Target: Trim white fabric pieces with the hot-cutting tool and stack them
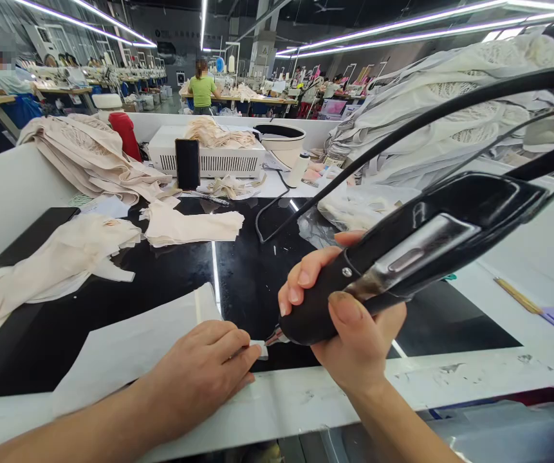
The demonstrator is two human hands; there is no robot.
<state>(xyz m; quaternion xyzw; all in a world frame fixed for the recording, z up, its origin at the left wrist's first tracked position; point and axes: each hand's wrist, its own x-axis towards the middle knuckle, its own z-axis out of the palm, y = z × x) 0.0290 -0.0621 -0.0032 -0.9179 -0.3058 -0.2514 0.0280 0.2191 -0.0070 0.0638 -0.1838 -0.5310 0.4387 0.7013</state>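
Fingers (234,341) of the left hand (209,366) pinch a white strip (262,351) near the front edge of the black surface (240,283), right hand (354,337) wrapped round the black tool (416,225), whose metal tip (277,335), slipping, could jab them!

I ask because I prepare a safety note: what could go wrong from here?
The metal tip of the black handheld tool points close to the left hand, so a slip might hurt it. The small white piece it holds could be damaged. The black cable, looped near the white bottle, might knock it.
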